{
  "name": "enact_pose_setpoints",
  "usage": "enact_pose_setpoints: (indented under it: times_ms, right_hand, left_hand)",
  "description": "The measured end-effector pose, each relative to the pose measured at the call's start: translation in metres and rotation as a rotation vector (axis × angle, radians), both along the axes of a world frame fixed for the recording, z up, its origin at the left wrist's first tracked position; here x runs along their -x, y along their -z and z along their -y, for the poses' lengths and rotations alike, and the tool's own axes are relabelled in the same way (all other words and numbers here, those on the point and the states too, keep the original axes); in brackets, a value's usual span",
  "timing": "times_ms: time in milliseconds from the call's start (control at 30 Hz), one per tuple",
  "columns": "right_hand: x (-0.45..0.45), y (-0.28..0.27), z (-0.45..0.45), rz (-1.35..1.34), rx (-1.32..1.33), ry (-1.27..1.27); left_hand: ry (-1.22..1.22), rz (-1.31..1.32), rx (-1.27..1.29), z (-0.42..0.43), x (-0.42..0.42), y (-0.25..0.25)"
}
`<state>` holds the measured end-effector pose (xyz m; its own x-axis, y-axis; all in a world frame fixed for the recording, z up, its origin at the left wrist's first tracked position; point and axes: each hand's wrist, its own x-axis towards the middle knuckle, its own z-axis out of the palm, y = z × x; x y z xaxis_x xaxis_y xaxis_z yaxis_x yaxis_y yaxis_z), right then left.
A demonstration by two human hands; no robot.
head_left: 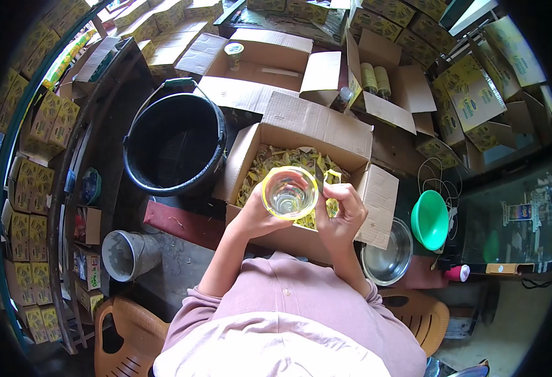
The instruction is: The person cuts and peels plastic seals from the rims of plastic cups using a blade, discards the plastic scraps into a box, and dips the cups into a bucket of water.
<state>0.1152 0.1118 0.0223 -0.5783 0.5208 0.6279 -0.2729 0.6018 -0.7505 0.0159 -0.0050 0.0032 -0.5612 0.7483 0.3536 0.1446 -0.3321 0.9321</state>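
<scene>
My left hand (256, 213) is wrapped round a clear glass (288, 196) with a yellow rim, its mouth facing up toward me. At the glass's right side, my right hand (341, 217) pinches a thin dark blade (319, 174). A yellow strip (333, 178) hangs by the right fingers. Both hands are over an open cardboard box (317, 120) full of yellow and green scraps (259, 171).
A black bucket (175, 144) stands left of the box, a grey bucket (120, 256) below it. Steel bowl (387, 251) and green bowl (430, 219) lie right. Behind are open cartons (251, 85), one holding a cup (234, 56). Two chairs flank me.
</scene>
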Motion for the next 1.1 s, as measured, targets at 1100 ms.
enact_pose_setpoints:
  times_ms: [1100]
  right_hand:
    - [-0.016, 0.04, -0.019, 0.258, 0.112, 0.111]
  left_hand:
    - [0.137, 0.499, -0.199, 0.02, 0.009, 0.032]
